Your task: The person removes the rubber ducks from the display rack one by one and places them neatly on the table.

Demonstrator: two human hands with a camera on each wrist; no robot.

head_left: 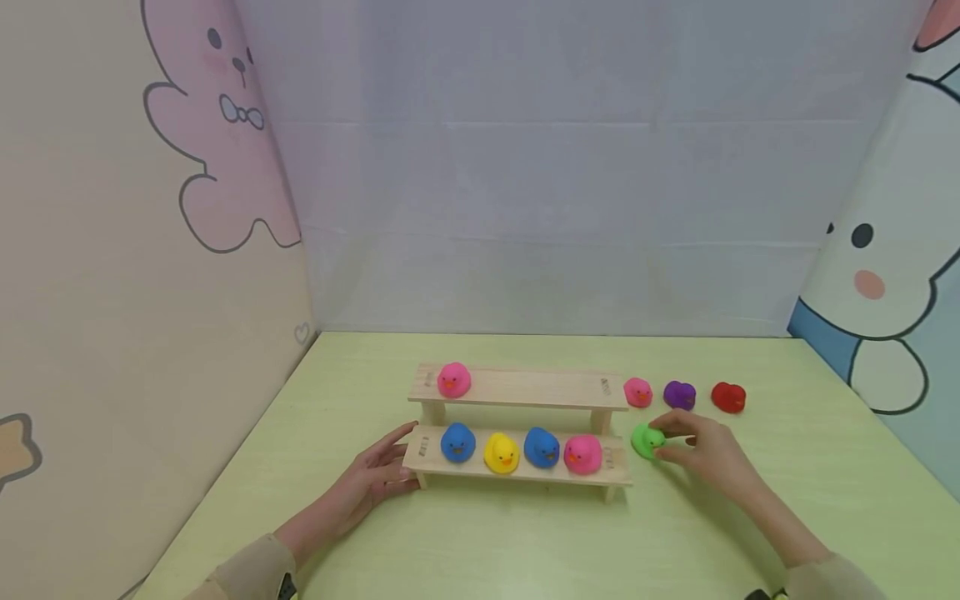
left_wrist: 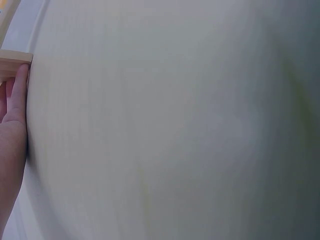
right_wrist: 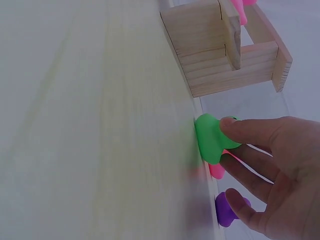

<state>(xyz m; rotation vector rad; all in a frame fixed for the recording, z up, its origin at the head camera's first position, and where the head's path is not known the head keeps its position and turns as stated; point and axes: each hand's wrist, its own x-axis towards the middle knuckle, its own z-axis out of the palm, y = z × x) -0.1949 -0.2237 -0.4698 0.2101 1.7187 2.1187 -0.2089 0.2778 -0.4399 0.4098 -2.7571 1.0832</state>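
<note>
My right hand [head_left: 712, 454] pinches a green rubber duck [head_left: 643, 441] between thumb and fingers, right of a two-tier wooden stand [head_left: 525, 388]. In the right wrist view the green duck [right_wrist: 209, 139] sits at the table surface, its top partly covered by the thumb. My left hand [head_left: 371, 479] holds the left end of the stand's lower tier; in the left wrist view only part of this grip shows. On the lower tier stand two blue ducks [head_left: 458, 442], a yellow duck [head_left: 502, 453] and a pink duck [head_left: 583, 454]. Another pink duck [head_left: 453, 380] sits at the upper tier's left end.
Behind my right hand, on the pale green table [head_left: 510, 542], are a pink duck [head_left: 638, 392], a purple duck [head_left: 679, 395] and a red duck [head_left: 729, 397]. A plain sheet [head_left: 525, 167] hangs at the back, with cartoon-printed panels on both sides.
</note>
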